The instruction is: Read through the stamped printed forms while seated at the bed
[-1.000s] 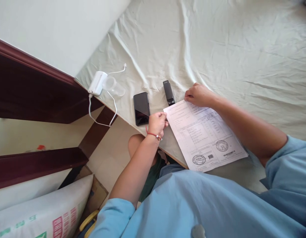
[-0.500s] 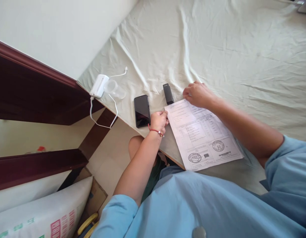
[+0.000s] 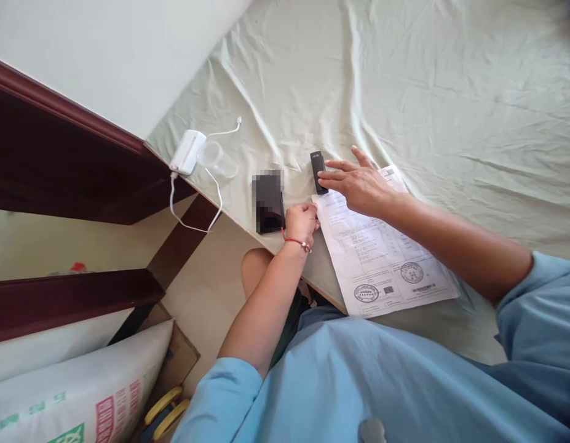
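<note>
A printed paper sheet [image 3: 381,252] with round stamps lies on the pale green bedsheet [image 3: 427,92] near the bed's edge. My left hand [image 3: 302,223], with a red bracelet at the wrist, is closed and pinches the sheet's near-left corner. My right hand [image 3: 356,183] hovers flat over the sheet's top, fingers stretched out toward a small black stapler [image 3: 318,171], fingertips at its side. A black phone [image 3: 269,202] lies just left of my left hand.
A white charger block [image 3: 187,152] with a white cable [image 3: 211,194] and a clear plastic cup [image 3: 217,159] sit at the bed's corner. A dark wooden frame [image 3: 67,160] runs along the left. A printed white sack [image 3: 82,394] lies on the floor below.
My right hand let go of the sheet's top edge, opened its fingers and moved left toward the stapler. My left hand kept its pinch on the corner.
</note>
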Demonstrator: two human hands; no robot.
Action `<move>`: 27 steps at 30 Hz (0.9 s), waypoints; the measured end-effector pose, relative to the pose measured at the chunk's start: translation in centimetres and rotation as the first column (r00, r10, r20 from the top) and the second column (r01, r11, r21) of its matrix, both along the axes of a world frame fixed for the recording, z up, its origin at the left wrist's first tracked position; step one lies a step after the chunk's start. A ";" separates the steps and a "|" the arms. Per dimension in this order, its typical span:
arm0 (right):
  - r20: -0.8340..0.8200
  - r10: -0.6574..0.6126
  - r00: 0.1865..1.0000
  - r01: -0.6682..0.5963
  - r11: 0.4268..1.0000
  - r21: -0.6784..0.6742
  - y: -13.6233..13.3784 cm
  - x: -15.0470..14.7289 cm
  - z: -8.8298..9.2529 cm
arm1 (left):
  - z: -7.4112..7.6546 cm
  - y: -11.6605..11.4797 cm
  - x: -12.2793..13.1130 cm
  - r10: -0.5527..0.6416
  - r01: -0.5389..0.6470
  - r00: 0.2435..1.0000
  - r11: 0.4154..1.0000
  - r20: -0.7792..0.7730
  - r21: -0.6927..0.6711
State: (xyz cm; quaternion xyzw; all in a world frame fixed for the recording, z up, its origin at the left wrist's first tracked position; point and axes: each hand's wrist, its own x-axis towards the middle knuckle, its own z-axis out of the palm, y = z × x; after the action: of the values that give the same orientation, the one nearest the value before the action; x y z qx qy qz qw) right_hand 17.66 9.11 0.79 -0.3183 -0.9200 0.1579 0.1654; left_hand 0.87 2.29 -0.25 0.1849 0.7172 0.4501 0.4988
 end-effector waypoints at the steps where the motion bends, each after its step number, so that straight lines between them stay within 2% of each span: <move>1: 0.003 -0.005 1.000 0.005 1.000 0.002 -0.1 0.0 0.0 | 0.0 0.0 0.0 -0.001 0.001 1.000 1.000 0.001 -0.002; 7: -0.026 -0.080 0.996 0.080 0.997 -0.017 -0.4 -0.6 -0.1 | -0.2 -0.4 0.4 -0.034 0.036 0.997 0.999 -0.070 0.022; 12: -0.126 -0.246 0.961 0.244 0.969 -0.029 -1.2 1.9 -0.1 | -1.9 -3.3 -0.6 -0.120 0.142 0.977 0.982 -0.174 0.122; 14: -0.150 -0.371 0.916 0.371 0.928 -0.033 -2.0 3.9 -0.1 | -2.6 -5.0 -1.4 -0.131 0.179 0.959 0.967 -0.251 0.179; 16: -0.134 -0.519 0.844 0.515 0.855 -0.065 -2.9 5.8 -0.1 | -3.0 -6.5 -2.1 -0.123 0.204 0.930 0.957 -0.346 0.207; 18: -0.078 -0.621 0.780 0.608 0.782 -0.140 -3.7 7.4 -0.3 | -3.1 -7.7 -2.5 -0.107 0.211 0.896 0.956 -0.431 0.202; 22: 0.001 -0.672 0.741 0.645 0.711 -0.280 -4.7 8.5 -1.0 | -3.1 -8.5 -2.7 -0.070 0.207 0.843 0.958 -0.534 0.200; 27: -0.020 -0.691 0.722 0.618 0.659 -0.429 -5.2 9.0 -1.4 | -3.5 -8.5 -2.6 -0.057 0.221 0.805 0.952 -0.590 0.210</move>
State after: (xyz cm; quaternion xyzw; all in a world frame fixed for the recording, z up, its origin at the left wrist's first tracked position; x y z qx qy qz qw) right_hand 26.63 3.89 -0.59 -0.6396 -0.6720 0.2965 0.2269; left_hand -1.73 -6.18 -3.71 0.4309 0.7511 0.4274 0.2599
